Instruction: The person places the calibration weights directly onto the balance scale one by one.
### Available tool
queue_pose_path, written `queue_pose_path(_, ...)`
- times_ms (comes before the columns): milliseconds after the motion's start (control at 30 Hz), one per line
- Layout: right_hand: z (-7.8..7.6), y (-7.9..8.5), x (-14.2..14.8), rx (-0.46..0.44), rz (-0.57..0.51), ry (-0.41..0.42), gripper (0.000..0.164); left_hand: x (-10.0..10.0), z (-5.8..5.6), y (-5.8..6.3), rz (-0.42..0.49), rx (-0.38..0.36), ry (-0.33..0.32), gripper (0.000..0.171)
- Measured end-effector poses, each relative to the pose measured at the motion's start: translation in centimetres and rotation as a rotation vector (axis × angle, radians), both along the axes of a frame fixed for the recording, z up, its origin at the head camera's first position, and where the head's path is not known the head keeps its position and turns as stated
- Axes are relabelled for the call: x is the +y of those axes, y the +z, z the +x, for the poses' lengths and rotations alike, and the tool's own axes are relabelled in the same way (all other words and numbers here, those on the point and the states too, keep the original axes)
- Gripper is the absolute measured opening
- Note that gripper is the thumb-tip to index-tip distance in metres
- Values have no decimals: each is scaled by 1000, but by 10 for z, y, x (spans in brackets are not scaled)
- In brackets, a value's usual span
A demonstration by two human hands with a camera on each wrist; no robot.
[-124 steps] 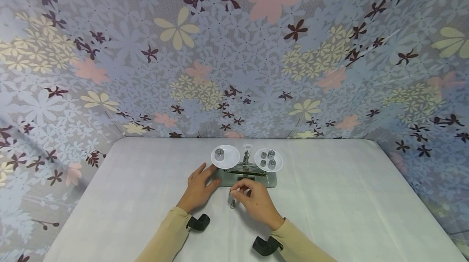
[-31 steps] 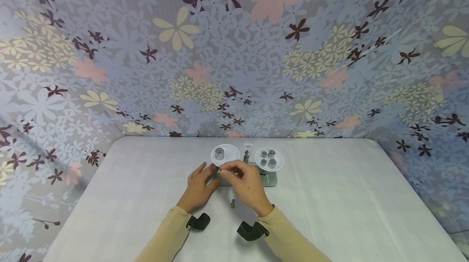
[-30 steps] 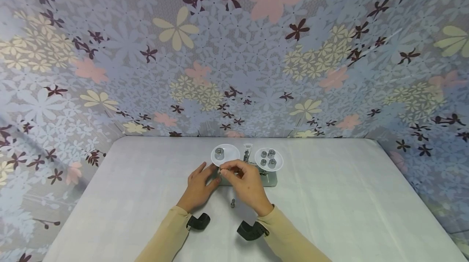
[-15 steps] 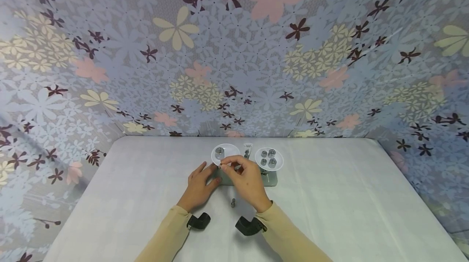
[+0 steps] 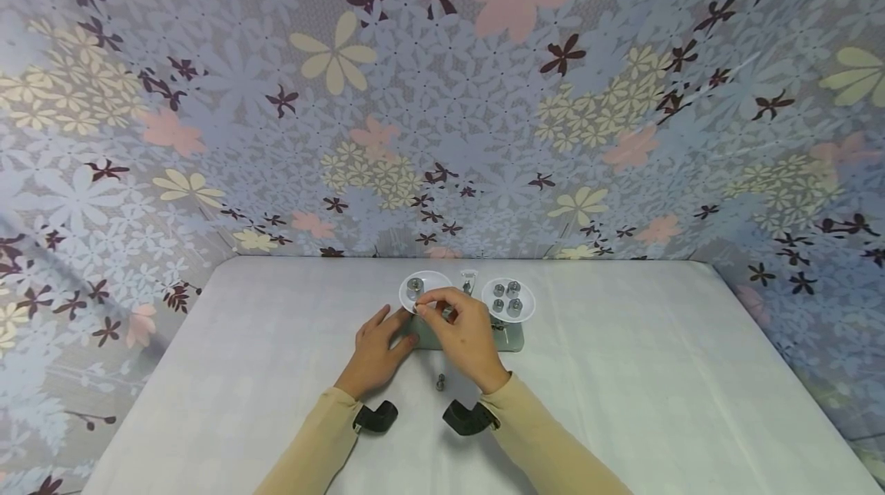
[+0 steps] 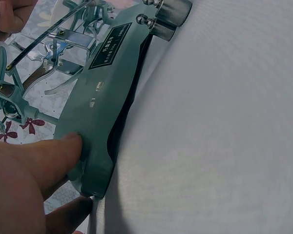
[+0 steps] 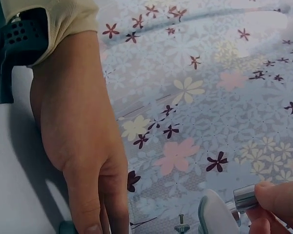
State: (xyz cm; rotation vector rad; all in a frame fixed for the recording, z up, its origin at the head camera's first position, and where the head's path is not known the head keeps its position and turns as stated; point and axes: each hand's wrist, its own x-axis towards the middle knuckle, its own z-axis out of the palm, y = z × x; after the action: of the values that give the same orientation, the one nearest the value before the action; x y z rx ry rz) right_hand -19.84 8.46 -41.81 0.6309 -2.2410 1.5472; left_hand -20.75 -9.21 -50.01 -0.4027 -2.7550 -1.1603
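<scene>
In the head view my right hand (image 5: pixel 469 332) pinches a small metal weight over the near rim of the balance scale's left pan (image 5: pixel 434 279); most of the weight is hidden by the fingertips. A larger silver weight (image 5: pixel 415 287) sits in that pan. My left hand (image 5: pixel 376 355) rests at the left end of the scale's green base (image 5: pixel 512 338), fingers extended. In the left wrist view the thumb (image 6: pixel 63 151) presses on the base. Several metal weights (image 5: pixel 514 288) stand in the right pan (image 5: pixel 528 301).
Small knobbed weights (image 6: pixel 161 27) stand on the table in front of the base. The white cloth-covered table (image 5: pixel 622 387) ends at a flower-patterned backdrop (image 5: pixel 484 134). Black wrist cameras (image 5: pixel 470 418) are strapped over the beige sleeves (image 5: pixel 546 441).
My right hand has moved from the table in front of the scale up and left to the left pan, carrying the small weight. My left hand has stayed on the base.
</scene>
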Motion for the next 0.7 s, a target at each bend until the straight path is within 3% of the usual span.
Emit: queue_pose_path(700,-8,-2,-2,51,83,-59,9,0,-1,0,8,0,-3,50)
